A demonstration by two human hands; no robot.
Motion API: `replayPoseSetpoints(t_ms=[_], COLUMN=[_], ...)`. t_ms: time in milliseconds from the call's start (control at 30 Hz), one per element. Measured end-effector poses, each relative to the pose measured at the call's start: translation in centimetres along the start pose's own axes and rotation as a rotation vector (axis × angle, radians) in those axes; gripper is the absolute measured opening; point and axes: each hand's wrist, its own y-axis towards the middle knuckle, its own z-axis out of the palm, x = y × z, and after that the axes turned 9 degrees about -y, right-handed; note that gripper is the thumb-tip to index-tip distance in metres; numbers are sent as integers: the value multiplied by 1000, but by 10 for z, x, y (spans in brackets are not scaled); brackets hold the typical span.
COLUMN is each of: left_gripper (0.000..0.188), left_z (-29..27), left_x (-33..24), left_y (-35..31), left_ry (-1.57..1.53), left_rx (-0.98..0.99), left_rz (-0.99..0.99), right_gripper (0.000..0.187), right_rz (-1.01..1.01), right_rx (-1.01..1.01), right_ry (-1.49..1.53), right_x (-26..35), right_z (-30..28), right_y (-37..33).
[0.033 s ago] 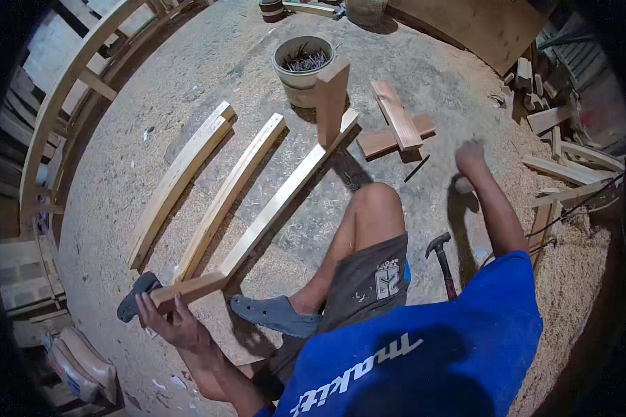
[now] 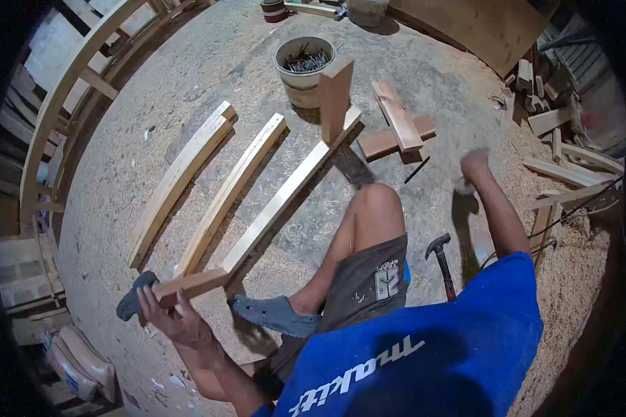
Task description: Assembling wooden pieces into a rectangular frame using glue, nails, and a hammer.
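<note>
My left hand (image 2: 177,323) holds a short wooden block (image 2: 200,281) that meets the near end of a long pale beam (image 2: 278,212). Its thumb and fingers straddle the block's outer end. At the beam's far end another short block (image 2: 332,104) stands up. Off to the right, my right hand (image 2: 475,165) is raised over the floor, smeared by motion; its fingers cannot be made out. Below it, beside my blue shirt, a claw hammer (image 2: 440,257) lies on the floor. Two short reddish boards (image 2: 400,121) lie crossed beyond my knee.
Two more long beams (image 2: 181,191) lie left of the held piece. A bucket of nails (image 2: 300,90) stands at the far side. Wood offcuts (image 2: 570,167) and sawdust are piled at the right, with sacks (image 2: 83,365) at the lower left. My grey shoes (image 2: 275,314) flank the block.
The beam with its blocks has shifted slightly right. My right hand has moved a little right and nearer to me. My left hand keeps its hold.
</note>
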Motion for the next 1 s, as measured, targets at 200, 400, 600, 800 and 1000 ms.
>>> replayPoseSetpoints(t_ms=[200, 400, 600, 800, 1000], left_gripper=[60, 65, 69, 59, 47], left_z=[42, 21, 13, 13, 29], left_x=[-65, -36, -28, -16, -10], left_y=[24, 27, 36, 29, 21], left_ry=[-163, -181, -295, -395, -847], left_rx=[153, 136, 1, 60, 190], left_rz=[19, -61, 79, -172, -454], right_gripper=[41, 44, 49, 65, 90], right_rz=[-69, -125, -440, -1309, -2051], right_rx=[75, -38, -556, -575, -533], right_ry=[30, 1099, 2129, 2611, 2357], right_x=[-4, -36, 33, 135, 213], right_z=[105, -18, -170, -339, -451], right_y=[17, -64, -123, -181, -234])
